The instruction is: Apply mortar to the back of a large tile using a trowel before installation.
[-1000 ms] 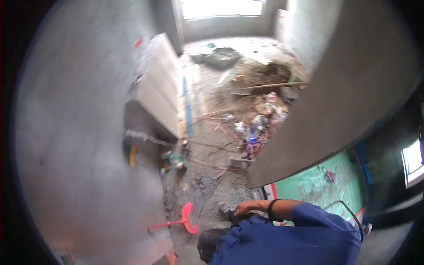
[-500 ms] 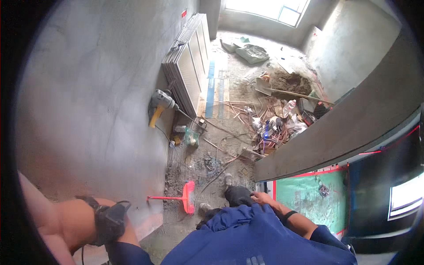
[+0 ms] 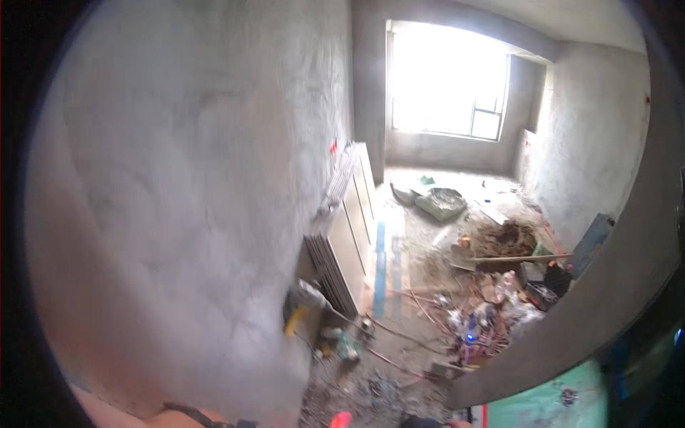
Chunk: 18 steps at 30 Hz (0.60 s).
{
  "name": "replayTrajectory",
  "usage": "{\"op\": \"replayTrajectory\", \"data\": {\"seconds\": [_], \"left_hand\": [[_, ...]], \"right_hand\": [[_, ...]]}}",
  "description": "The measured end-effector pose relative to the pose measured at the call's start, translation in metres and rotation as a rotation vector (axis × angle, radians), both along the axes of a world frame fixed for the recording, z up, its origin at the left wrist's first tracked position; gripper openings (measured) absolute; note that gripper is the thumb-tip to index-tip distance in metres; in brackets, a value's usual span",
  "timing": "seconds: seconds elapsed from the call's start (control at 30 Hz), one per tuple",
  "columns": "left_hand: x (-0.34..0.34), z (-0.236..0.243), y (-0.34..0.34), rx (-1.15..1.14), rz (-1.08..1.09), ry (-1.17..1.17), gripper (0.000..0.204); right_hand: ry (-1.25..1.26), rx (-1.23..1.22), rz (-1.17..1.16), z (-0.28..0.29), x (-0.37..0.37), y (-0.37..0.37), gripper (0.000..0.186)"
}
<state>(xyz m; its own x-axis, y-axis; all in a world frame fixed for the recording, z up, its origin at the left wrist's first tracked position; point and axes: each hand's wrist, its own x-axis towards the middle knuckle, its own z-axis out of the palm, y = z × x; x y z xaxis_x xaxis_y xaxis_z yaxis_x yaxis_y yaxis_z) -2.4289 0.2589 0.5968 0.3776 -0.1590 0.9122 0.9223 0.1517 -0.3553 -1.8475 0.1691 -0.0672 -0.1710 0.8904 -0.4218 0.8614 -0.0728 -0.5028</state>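
Note:
Only a thin sliver of my right hand (image 3: 459,424) shows at the lower edge, beside a dark rounded shape (image 3: 421,422) that looks like my trouser knee. Its fingers are cut off by the edge. At the lower left, part of my bare left arm (image 3: 107,408) with a black strap (image 3: 193,411) comes in along the plastered wall; no fingers of that hand show. Between the two, the bright pink-red head (image 3: 341,419) of a broom or squeegee pokes up from the lower edge. I cannot see either hand holding anything.
A power tool with a yellow handle (image 3: 295,321) leans at the left wall, near stacked panels (image 3: 342,250). Ahead lie cables, a debris heap (image 3: 492,321), a shovel (image 3: 462,257), dirt (image 3: 510,239) and a sack (image 3: 442,205). A curved partition (image 3: 571,335) bounds the right, beside green sheeting (image 3: 549,399).
My view has tilted up toward the window, so the room sits lower in the picture. My blue-clothed body, most of my arms and the pink-red tool have slipped below the edge.

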Motion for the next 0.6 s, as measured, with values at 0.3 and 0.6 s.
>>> {"op": "replayTrajectory", "data": {"seconds": [0.3, 0.6], "left_hand": [[0.062, -0.024, 0.054, 0.154, 0.612, -0.164, 0.03], [0.136, -0.067, 0.117, 0.025, 1.012, -0.035, 0.033]], "right_hand": [[-0.012, 0.011, 0.107, 0.03, 0.104, 0.186, 0.044], [0.139, -0.313, -0.017, -0.043, 0.119, 0.034, 0.047]]}}
